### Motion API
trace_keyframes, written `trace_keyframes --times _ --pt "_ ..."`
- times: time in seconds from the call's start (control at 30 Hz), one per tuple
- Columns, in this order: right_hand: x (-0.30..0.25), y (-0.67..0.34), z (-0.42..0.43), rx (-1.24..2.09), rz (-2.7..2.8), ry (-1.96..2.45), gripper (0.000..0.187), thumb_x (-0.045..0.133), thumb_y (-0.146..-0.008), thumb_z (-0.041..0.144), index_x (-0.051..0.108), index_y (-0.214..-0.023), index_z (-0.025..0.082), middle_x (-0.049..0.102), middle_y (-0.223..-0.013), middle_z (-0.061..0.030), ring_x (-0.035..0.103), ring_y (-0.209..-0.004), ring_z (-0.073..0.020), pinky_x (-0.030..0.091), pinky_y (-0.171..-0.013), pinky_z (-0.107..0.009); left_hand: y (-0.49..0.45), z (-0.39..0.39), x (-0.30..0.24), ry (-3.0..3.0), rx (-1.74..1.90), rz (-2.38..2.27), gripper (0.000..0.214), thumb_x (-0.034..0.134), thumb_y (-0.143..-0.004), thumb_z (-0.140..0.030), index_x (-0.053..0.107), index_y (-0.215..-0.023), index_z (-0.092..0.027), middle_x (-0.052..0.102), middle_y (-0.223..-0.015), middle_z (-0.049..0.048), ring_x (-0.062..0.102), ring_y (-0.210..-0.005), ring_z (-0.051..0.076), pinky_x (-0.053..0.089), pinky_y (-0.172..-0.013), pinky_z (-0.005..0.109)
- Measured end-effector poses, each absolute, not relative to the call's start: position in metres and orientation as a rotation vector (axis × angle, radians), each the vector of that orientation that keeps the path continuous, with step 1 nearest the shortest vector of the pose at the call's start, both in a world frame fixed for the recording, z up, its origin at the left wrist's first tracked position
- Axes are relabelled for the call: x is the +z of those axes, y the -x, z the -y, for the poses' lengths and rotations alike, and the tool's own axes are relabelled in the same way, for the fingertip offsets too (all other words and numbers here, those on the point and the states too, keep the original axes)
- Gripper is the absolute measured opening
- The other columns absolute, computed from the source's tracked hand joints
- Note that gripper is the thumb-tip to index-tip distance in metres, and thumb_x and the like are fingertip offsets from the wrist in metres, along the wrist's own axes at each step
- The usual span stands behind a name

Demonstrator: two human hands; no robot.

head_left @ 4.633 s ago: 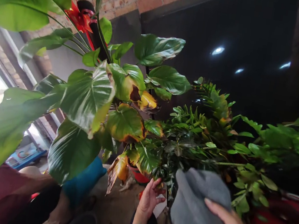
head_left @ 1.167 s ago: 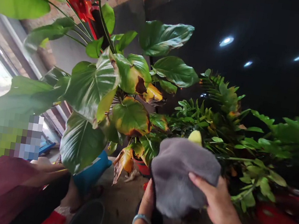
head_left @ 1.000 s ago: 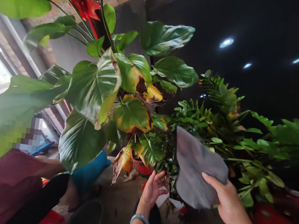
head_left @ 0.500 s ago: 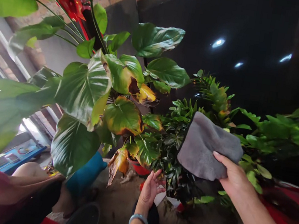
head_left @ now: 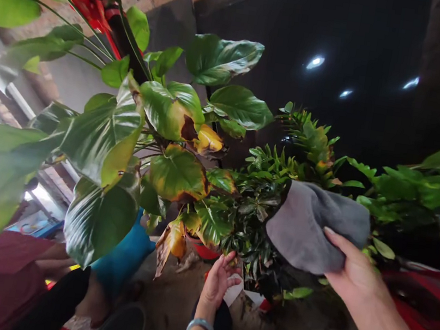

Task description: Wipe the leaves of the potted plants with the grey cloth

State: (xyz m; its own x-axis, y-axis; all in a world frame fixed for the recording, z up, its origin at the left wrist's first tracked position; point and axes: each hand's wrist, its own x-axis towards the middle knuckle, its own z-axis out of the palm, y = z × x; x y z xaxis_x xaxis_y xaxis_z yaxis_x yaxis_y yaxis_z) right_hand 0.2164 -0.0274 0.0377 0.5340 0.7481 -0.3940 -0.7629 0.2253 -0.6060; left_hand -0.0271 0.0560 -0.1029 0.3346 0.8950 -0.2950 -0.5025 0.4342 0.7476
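Note:
A grey cloth (head_left: 310, 228) with a dark edge hangs spread out in my right hand (head_left: 357, 271), which is closed on its lower right part with the thumb on top. Behind the cloth stands a bushy plant with small dark leaves (head_left: 255, 209). My left hand (head_left: 216, 283), with a bracelet (head_left: 201, 328) on the wrist, is held low beside that plant. Its fingers are apart and slightly curled, with nothing seen in them. Just left of it droops a withered brown and yellow leaf (head_left: 173, 243).
A large-leaved plant (head_left: 177, 172) with browned leaves fills the left and middle. A person in a maroon top (head_left: 0, 275) is at lower left, near a blue object (head_left: 124, 253) and a dark tub (head_left: 121, 327). A glossy black panel (head_left: 307, 23) stands behind; more greenery (head_left: 415, 188) is at right.
My right hand and the cloth have moved slightly right and down. The cloth's upper part has folded over more. My left hand stays nearly still. The person at left has shifted.

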Motion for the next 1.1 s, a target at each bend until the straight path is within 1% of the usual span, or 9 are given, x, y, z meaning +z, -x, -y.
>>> trace_keyframes --times 0.1,0.23,0.3,0.47,0.57,0.67,0.8,0.93,1.1 --pt "0.014 -0.212 0.022 1.106 -0.066 0.933 0.025 0.071 -0.056 0.009 0.071 -0.075 0.025 0.077 -0.066 -0.001 0.074 -0.072 -0.028 0.063 -0.066 -0.039 0.025 -0.054 -0.102 -0.583 1.012 -0.791 0.051 0.068 -0.072 -0.045 0.065 -0.11 -0.012 0.066 -0.09 0.0101 0.061 -0.075 0.02 0.043 -0.063 0.029" --pt "-0.044 -0.178 0.06 1.339 -0.237 1.06 0.015 0.076 -0.054 0.018 0.071 -0.068 0.023 0.076 -0.061 -0.0064 0.074 -0.067 -0.0324 0.062 -0.066 -0.044 0.026 -0.054 -0.099 -0.567 1.027 -0.817 0.066 0.068 -0.073 -0.044 0.054 -0.129 -0.012 0.067 -0.096 0.0117 0.061 -0.072 0.019 0.044 -0.062 0.029" --pt "-0.059 -0.162 0.081 1.42 -0.331 1.075 0.015 0.08 -0.052 0.022 0.069 -0.064 0.023 0.075 -0.058 -0.007 0.074 -0.065 -0.0337 0.062 -0.068 -0.047 0.03 -0.054 -0.097 -0.571 1.021 -0.835 0.07 0.069 -0.072 -0.043 0.051 -0.132 -0.012 0.067 -0.097 0.0131 0.061 -0.072 0.019 0.044 -0.062 0.029" --pt "-0.042 -0.157 0.096 1.37 -0.277 0.925 0.022 0.081 -0.049 0.026 0.071 -0.068 0.024 0.078 -0.066 -0.0055 0.074 -0.079 -0.0338 0.06 -0.074 -0.045 0.046 -0.039 -0.096 -0.657 0.998 -0.858 0.055 0.076 -0.067 -0.04 0.066 -0.112 -0.011 0.069 -0.099 0.0152 0.061 -0.075 0.019 0.045 -0.066 0.03" --pt "-0.031 -0.164 0.096 1.298 -0.26 0.852 0.028 0.082 -0.044 0.026 0.071 -0.069 0.024 0.079 -0.07 -0.0026 0.074 -0.08 -0.0321 0.059 -0.074 -0.043 0.045 -0.005 -0.095 -0.654 0.963 -0.805 0.053 0.08 -0.061 -0.046 0.072 -0.102 -0.014 0.07 -0.103 0.0152 0.061 -0.078 0.02 0.046 -0.066 0.03" --pt "-0.032 -0.162 0.102 1.251 -0.184 0.899 0.033 0.084 -0.037 0.026 0.071 -0.066 0.023 0.078 -0.071 -0.0022 0.073 -0.076 -0.0314 0.059 -0.07 -0.042 0.028 0.044 -0.089 -0.696 0.858 -0.694 0.066 0.082 -0.055 -0.053 0.071 -0.109 -0.018 0.068 -0.115 0.0161 0.062 -0.092 0.027 0.049 -0.068 0.032" --pt "-0.042 -0.152 0.11 1.086 0.085 1.126 0.035 0.083 -0.034 0.027 0.072 -0.066 0.021 0.078 -0.07 -0.0046 0.071 -0.073 -0.0319 0.057 -0.068 -0.041 -0.007 0.088 -0.073 -0.757 0.816 -0.709 0.07 0.082 -0.06 -0.046 0.062 -0.122 -0.022 0.063 -0.126 0.0132 0.061 -0.104 0.031 0.051 -0.074 0.035" --pt "-0.051 -0.143 0.114 0.99 0.257 1.228 0.037 0.083 -0.034 0.03 0.071 -0.068 0.021 0.076 -0.067 -0.0036 0.069 -0.071 -0.0322 0.055 -0.07 -0.043 -0.035 0.093 -0.057 -0.49 0.877 -0.855 0.061 0.084 -0.054 -0.043 0.065 -0.106 -0.017 0.069 -0.114 0.013 0.06 -0.111 0.033 0.05 -0.086 0.041" --pt "-0.056 -0.139 0.119 1.237 0.094 1.046 0.037 0.082 -0.043 0.037 0.07 -0.075 0.021 0.077 -0.074 -0.0037 0.069 -0.09 -0.035 0.054 -0.078 -0.046 -0.049 0.083 -0.054 -0.119 0.888 -0.856 0.052 0.083 -0.048 -0.039 0.068 -0.088 -0.01 0.073 -0.097 0.0192 0.061 -0.111 0.04 0.047 -0.095 0.049"
